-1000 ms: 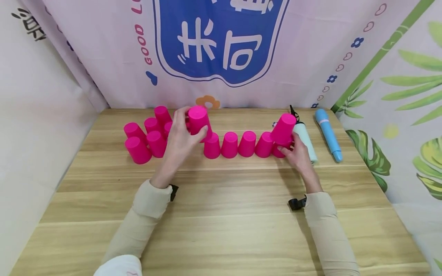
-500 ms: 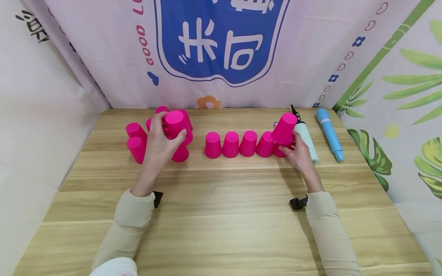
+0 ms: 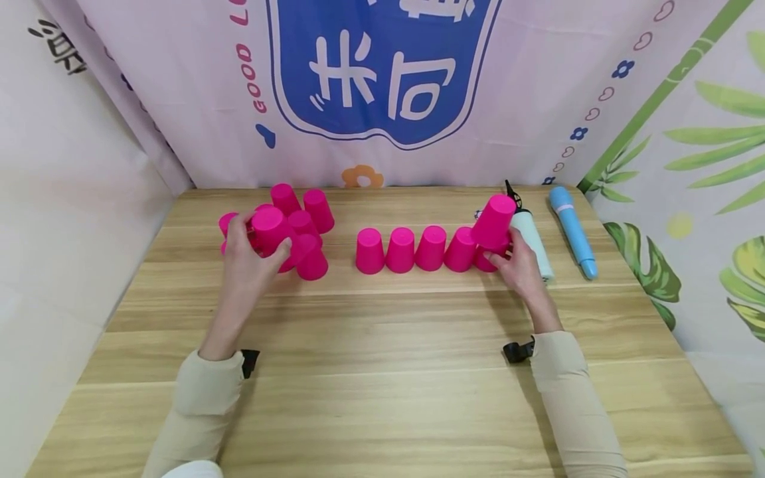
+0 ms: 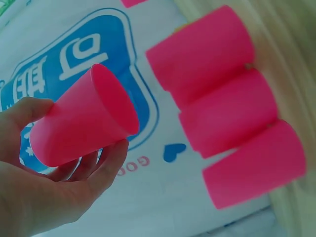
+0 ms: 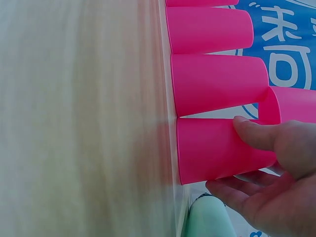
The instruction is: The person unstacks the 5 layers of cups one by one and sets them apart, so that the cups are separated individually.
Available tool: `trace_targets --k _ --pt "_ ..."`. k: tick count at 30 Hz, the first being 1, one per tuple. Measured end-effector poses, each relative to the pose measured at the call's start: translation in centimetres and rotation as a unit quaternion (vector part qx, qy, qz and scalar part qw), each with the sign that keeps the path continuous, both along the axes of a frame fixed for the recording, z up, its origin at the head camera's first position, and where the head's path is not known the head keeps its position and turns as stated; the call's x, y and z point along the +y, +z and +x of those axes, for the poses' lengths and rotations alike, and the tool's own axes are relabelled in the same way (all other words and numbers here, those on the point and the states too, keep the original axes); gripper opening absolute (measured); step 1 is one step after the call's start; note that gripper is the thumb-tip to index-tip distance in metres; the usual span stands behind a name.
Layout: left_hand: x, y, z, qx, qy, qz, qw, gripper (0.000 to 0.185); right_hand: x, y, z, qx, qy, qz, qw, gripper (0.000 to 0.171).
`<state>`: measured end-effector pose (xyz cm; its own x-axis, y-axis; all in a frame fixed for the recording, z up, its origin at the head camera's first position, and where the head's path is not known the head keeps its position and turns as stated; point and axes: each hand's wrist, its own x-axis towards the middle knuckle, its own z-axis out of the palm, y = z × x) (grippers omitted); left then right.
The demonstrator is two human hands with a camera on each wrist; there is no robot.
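Note:
My left hand [image 3: 246,262] grips a pink cup [image 4: 79,121] around its sides, mouth down, raised over a cluster of upside-down pink cups at the back left. In the left wrist view the cup's mouth faces several standing cups [image 4: 229,113], apart from them. My right hand [image 3: 521,267] holds the rightmost cup [image 5: 212,148] of a row on the table between thumb and fingers. Another pink cup [image 3: 493,219] sits on top there, overlapping the row's end. The rest of the row [image 3: 400,249] stands side by side, all upside down.
A pale green bottle [image 3: 532,242] lies just beyond my right hand, beside a black-tipped item. Farther right is a blue tube-shaped thing [image 3: 574,232]. A printed cloth [image 3: 197,99] hangs along the back edge of the wooden table [image 3: 394,372].
My left hand has carried its cup leftward, from beside the row's left end to over the left cluster, uncovering cups at the cluster's right side. My right hand stays in place.

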<state>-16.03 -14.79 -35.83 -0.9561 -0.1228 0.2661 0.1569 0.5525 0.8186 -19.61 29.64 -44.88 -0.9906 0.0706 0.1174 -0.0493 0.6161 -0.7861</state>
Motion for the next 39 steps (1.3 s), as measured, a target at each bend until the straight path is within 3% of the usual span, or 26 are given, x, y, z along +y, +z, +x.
trace_targets --k 6,12,19,26,39 --pt "-1.5 -0.7 0.7 -0.023 0.016 0.006 0.9996 0.067 -0.1 0.2 0.1 0.002 0.000 0.000 1.000 0.066" --pt "-2.4 -1.7 0.7 -0.023 0.012 -0.014 0.9996 0.067 -0.1 0.0 0.1 0.003 -0.002 -0.001 1.000 0.067" --pt "-2.9 -4.4 0.2 -0.048 -0.018 -0.061 0.9969 0.067 -0.1 -0.1 0.0 -0.001 0.001 -0.003 1.000 0.067" --pt "-3.1 -6.4 -0.6 -0.080 -0.019 -0.075 0.9938 0.065 -0.1 0.0 0.0 -0.002 -0.002 -0.003 1.000 0.068" --pt "-3.8 -7.0 -1.4 -0.093 -0.042 -0.076 0.9919 0.063 -0.1 0.0 0.0 0.003 -0.002 -0.002 1.000 0.067"
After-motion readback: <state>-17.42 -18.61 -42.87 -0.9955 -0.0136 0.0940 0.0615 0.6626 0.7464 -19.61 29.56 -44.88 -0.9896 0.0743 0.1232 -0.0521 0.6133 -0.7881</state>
